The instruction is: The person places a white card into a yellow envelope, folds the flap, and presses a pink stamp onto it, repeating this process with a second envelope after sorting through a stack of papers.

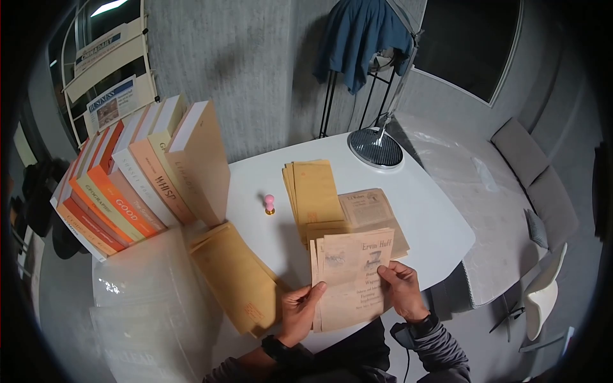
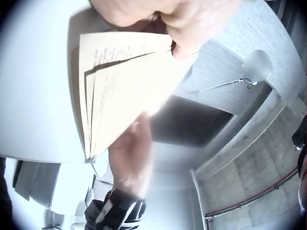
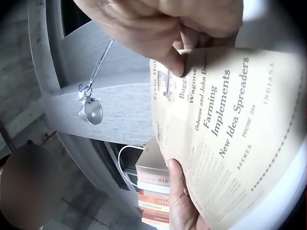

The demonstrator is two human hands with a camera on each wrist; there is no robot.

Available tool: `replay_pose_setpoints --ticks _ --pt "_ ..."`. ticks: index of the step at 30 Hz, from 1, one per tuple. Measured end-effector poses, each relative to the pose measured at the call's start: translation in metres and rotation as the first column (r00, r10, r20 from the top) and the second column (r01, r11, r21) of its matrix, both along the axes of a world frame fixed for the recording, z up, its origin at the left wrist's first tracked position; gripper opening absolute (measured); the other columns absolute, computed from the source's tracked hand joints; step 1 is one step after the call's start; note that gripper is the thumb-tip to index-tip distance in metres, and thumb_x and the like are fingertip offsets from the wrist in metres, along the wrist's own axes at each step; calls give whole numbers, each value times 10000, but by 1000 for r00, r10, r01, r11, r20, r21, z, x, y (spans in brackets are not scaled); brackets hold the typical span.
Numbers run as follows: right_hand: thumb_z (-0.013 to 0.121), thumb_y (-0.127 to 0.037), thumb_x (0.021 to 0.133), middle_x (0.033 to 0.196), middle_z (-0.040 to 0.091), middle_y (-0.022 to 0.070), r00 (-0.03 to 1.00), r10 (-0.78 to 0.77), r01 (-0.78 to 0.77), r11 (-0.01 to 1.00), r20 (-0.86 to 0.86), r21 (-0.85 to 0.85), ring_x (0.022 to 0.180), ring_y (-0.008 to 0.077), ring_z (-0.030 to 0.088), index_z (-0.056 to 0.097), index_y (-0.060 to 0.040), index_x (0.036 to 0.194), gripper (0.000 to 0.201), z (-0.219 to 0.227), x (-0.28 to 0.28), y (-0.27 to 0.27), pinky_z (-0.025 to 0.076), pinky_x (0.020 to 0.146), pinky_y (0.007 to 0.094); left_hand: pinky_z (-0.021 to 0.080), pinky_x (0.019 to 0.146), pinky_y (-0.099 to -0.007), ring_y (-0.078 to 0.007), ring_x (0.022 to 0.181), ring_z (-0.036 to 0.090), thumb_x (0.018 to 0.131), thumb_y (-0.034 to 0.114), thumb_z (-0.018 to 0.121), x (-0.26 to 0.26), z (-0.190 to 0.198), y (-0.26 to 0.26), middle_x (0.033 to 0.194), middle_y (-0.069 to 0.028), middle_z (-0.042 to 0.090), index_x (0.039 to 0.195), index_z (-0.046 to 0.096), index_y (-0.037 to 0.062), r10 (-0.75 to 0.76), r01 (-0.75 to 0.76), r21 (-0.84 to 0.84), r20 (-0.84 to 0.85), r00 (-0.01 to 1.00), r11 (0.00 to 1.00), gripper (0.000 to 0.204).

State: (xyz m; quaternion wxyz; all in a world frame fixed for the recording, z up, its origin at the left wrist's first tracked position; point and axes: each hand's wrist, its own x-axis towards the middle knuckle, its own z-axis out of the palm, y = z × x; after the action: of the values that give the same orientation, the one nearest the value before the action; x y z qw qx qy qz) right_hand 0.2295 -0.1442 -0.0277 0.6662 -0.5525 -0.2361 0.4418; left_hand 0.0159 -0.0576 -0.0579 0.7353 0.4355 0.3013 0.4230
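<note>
A small stack of tan printed sheets point(image 1: 345, 281) is held up over the table's near edge by both hands. My left hand point(image 1: 301, 313) pinches its left side, thumb on top. On the right side my right hand point(image 1: 403, 290) grips it, the thumb lying on the print. In the left wrist view the sheets point(image 2: 129, 91) fan slightly apart at their edges. Large text about farming implements shows on the top sheet point(image 3: 216, 115) in the right wrist view. Just beyond the stack lie brown envelopes point(image 1: 315, 191) and more printed paper point(image 1: 373, 214).
Another pile of brown envelopes point(image 1: 236, 274) lies left of my left hand. A pink-handled stamp point(image 1: 269, 203) stands on the white table point(image 1: 440, 236). Upright books point(image 1: 204, 159) line the left side, beside clear plastic point(image 1: 140, 300). A lamp point(image 1: 375, 148) is at the back.
</note>
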Motion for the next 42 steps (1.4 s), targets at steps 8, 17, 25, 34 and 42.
replay_pose_setpoints --ticks 8,17,25,34,42 --pt "584 -119 990 994 724 61 993 -106 111 990 -52 90 900 123 661 693 20 1062 191 6 15 -4 518 841 269 454 677 -193 -9 758 534 971 135 656 2 3 1 845 36 669 990 720 -52 39 -38 -19 21 999 999 199" --pt "572 -242 999 1136 678 73 984 -47 57 997 -172 57 992 173 654 635 -26 1142 267 24 45 -26 534 866 313 452 599 -185 3 693 553 946 86 684 4 0 1 766 20 658 770 554 52 79 -81 23 66 995 996 221" --pt "708 -3 884 906 736 55 998 -68 68 997 7 33 811 86 660 702 8 1002 119 7 13 -13 518 784 225 440 585 -185 2 682 549 938 84 695 2 -2 1 765 20 656 781 538 62 40 -41 65 26 999 997 223" --pt "643 -130 944 1067 703 74 969 -88 110 990 -230 86 939 160 669 640 -19 1104 195 19 39 -19 516 924 332 410 635 -189 5 728 503 977 139 652 3 1 3 794 45 603 807 525 68 80 -81 20 23 997 997 224" --pt "672 -76 923 1001 728 82 978 -56 73 994 -201 78 879 138 681 677 11 1054 157 27 37 -23 542 856 290 417 711 -202 -8 795 483 1022 196 581 3 9 1 861 49 577 938 581 28 17 -17 1 12 1000 1000 187"
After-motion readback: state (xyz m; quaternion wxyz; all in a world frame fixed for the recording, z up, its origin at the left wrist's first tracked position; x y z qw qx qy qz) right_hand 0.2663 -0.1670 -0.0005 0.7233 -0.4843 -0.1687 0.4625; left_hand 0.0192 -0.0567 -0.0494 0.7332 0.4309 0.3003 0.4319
